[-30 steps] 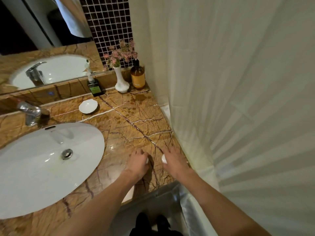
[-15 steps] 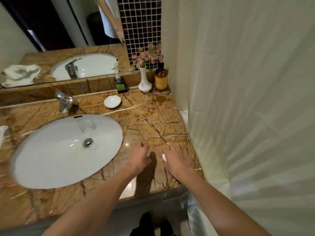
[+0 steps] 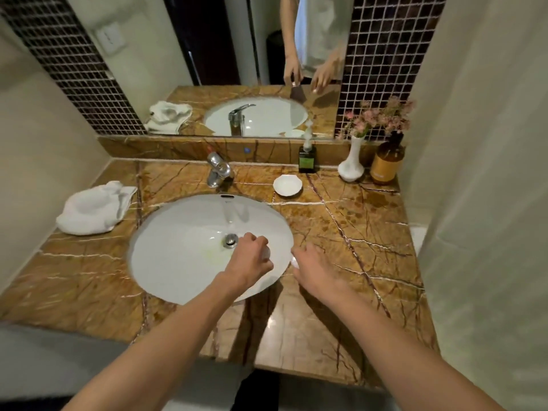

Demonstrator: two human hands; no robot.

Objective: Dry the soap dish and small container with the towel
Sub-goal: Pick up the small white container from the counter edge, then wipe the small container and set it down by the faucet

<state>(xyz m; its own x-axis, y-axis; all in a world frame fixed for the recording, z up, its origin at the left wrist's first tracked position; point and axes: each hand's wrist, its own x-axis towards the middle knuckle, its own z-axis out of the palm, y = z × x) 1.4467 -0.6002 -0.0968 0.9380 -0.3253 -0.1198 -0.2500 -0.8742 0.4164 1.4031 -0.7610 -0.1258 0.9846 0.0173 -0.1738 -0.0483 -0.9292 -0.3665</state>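
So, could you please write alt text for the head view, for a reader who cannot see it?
Two bare hands reach over a marble bathroom counter: the left hand above the white sink, the right hand beside it, each gripping something small and white. A crumpled white towel lies left of the sink and a white soap dish sits near the faucet.

Towel [image 3: 94, 208] left of sink [image 3: 178, 256]; faucet [image 3: 218, 172] behind it; soap dish [image 3: 287, 185] right of faucet; dispenser [image 3: 307, 157], vase [image 3: 352, 164], bottle [image 3: 386, 167] along back right.
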